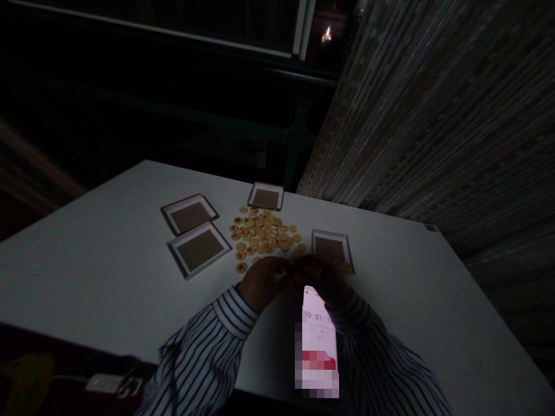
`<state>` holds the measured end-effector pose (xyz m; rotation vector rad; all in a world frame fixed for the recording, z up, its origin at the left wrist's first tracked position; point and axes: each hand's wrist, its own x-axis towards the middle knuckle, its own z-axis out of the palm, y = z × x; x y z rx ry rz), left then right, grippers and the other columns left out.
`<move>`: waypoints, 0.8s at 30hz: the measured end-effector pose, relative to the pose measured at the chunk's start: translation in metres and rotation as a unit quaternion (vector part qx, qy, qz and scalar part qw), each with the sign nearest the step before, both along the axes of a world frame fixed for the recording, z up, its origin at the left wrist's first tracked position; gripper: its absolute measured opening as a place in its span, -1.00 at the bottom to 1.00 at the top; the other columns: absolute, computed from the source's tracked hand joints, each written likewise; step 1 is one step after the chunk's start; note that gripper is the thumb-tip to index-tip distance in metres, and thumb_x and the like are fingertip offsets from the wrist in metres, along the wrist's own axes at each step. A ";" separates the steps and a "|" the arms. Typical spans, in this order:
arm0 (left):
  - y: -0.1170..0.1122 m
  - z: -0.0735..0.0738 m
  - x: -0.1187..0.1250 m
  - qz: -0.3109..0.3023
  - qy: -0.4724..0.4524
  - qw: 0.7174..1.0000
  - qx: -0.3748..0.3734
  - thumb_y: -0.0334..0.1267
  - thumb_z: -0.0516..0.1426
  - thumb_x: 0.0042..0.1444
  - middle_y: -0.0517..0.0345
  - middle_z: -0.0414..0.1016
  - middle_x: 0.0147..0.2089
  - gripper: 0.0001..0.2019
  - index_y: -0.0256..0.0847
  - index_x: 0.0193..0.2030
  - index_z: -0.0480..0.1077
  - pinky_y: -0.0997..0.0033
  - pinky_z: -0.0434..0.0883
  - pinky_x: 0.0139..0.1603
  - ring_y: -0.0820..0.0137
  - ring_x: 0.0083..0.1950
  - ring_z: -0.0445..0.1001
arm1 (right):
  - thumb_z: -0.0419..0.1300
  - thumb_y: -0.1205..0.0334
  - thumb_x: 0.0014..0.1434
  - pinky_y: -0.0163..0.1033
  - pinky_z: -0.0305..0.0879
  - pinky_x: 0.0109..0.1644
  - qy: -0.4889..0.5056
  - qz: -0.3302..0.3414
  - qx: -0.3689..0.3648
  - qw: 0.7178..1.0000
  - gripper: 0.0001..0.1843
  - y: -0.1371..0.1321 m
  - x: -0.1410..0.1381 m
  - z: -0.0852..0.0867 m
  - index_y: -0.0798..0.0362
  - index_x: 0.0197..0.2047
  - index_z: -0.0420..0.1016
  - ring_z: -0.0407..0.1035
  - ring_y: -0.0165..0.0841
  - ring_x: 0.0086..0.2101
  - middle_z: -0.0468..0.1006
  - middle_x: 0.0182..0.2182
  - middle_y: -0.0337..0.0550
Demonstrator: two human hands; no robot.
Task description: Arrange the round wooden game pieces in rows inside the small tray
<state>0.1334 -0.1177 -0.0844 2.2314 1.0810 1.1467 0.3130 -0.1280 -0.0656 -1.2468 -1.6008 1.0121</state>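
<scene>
A heap of round wooden game discs (262, 233) with red and dark marks lies mid-table on the white table (99, 271). My left hand (260, 280) and my right hand (327, 280) meet just below the heap, fingers curled together; the dim light hides what, if anything, they pinch. Both sleeves are striped. A lit phone (319, 341) showing a timer lies on the table between my forearms. One disc (241, 267) lies just left of my left hand.
Several shallow square trays stand round the heap: two at the left (189, 214) (199, 249), one at the back (266, 197), one at the right (332, 248) beside my right hand. A ribbed wall (433, 115) rises at the right. The room is dark.
</scene>
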 end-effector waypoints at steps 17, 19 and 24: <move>-0.001 0.001 0.006 -0.010 -0.145 0.965 -0.219 -0.23 0.21 -0.05 0.04 0.58 -0.25 -0.78 -0.22 -0.22 0.44 0.33 0.49 -0.21 0.32 -0.23 0.54 | 0.22 0.14 0.02 -0.16 0.47 -0.27 -0.006 -0.082 0.024 0.996 -0.82 -0.006 0.029 0.017 0.03 -0.33 0.56 0.51 -0.27 -0.35 0.62 -0.40 -0.11; -0.001 0.001 0.007 -0.017 -0.165 0.957 -0.237 -0.24 0.21 -0.06 0.05 0.58 -0.26 -0.77 -0.22 -0.23 0.42 0.32 0.49 -0.20 0.32 -0.23 0.54 | 0.22 0.13 0.02 -0.18 0.47 -0.30 -0.009 -0.104 0.042 0.994 -0.82 -0.008 0.037 0.020 0.04 -0.33 0.55 0.51 -0.29 -0.38 0.61 -0.40 -0.12; -0.001 -0.001 0.011 -0.005 -0.191 0.947 -0.259 -0.24 0.22 -0.09 0.03 0.56 -0.28 -0.75 -0.25 -0.24 0.40 0.35 0.47 -0.24 0.34 -0.26 0.52 | 0.19 0.07 0.07 -0.21 0.45 -0.33 -0.038 -0.168 0.099 0.980 -0.77 -0.011 0.052 0.020 0.05 -0.34 0.54 0.47 -0.34 -0.42 0.58 -0.43 -0.13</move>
